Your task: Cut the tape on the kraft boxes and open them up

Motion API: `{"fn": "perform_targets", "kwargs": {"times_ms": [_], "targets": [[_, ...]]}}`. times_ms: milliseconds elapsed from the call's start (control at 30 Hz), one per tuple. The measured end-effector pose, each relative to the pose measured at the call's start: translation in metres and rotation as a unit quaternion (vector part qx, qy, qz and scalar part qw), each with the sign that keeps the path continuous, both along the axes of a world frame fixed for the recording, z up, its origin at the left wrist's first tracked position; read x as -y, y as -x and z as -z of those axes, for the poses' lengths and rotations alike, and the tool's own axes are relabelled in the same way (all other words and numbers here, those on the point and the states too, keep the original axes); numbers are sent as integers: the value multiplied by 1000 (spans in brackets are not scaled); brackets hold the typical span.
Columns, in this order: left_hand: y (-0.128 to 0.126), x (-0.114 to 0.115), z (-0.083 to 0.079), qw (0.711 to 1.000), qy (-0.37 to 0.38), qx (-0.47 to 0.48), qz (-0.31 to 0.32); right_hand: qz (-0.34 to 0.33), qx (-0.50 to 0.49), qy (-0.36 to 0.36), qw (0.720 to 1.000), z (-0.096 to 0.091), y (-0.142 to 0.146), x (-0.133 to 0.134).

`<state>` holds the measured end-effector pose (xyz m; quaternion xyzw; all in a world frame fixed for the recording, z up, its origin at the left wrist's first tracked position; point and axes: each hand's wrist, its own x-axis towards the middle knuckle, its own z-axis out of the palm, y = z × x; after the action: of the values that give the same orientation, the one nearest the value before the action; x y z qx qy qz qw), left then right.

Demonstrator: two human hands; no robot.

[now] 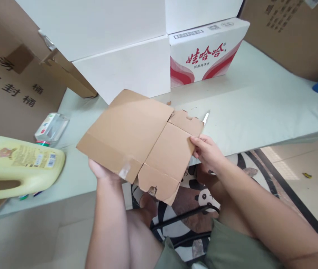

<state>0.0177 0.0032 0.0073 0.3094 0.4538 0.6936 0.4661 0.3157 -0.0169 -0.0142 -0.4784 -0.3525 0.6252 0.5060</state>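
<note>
A flattened piece of brown cardboard (130,127) with creased flaps and cut notches is held up over the near edge of the pale bench. My right hand (206,149) pinches its right edge, thumb on top and fingers beneath. Under the lower left edge is my left hand (102,172), supporting the sheet; most of its fingers are hidden behind the cardboard. A bit of clear tape (125,170) sticks to the sheet near its lower edge. Just past the right flap a small knife-like tool (206,117) lies on the bench.
White boxes (125,67) and a red-and-white water carton (206,56) stand at the back. Large brown cartons (13,74) flank the bench (268,97). On the left are a yellow jug (21,160) and a clear bottle (53,127) on its side. A panda-patterned mat (187,201) lies below.
</note>
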Motion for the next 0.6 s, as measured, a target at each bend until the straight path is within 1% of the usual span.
{"fn": "perform_targets", "kwargs": {"times_ms": [67, 133, 267, 367, 433, 467, 533, 600], "targets": [[-1, 2, -3, 999, -40, 20, -9, 36, -15, -3, 999, -2, 4, 0], [0, 3, -4, 997, -49, 52, -18, 64, -17, -9, 998, -2, 6, 1], [6, -1, 0, 989, 0, 130, -71, 115, 1, -18, 993, -4, 8, 5], [6, -5, 0, 988, 23, 128, -79, 154, 14, -23, 988, -9, 2, 12], [2, -5, -2, 990, 53, 115, -63, 180, 23, -23, 983, -16, -13, 20], [0, -5, -5, 989, 74, 114, -51, 202, 34, -24, 979, -21, -27, 25], [-3, -3, -11, 987, 116, 111, -28, 263, 67, -35, 962, -32, -64, 39], [-4, -2, -16, 984, 141, 106, -18, 323, 103, -65, 938, -44, -110, 55]]}}
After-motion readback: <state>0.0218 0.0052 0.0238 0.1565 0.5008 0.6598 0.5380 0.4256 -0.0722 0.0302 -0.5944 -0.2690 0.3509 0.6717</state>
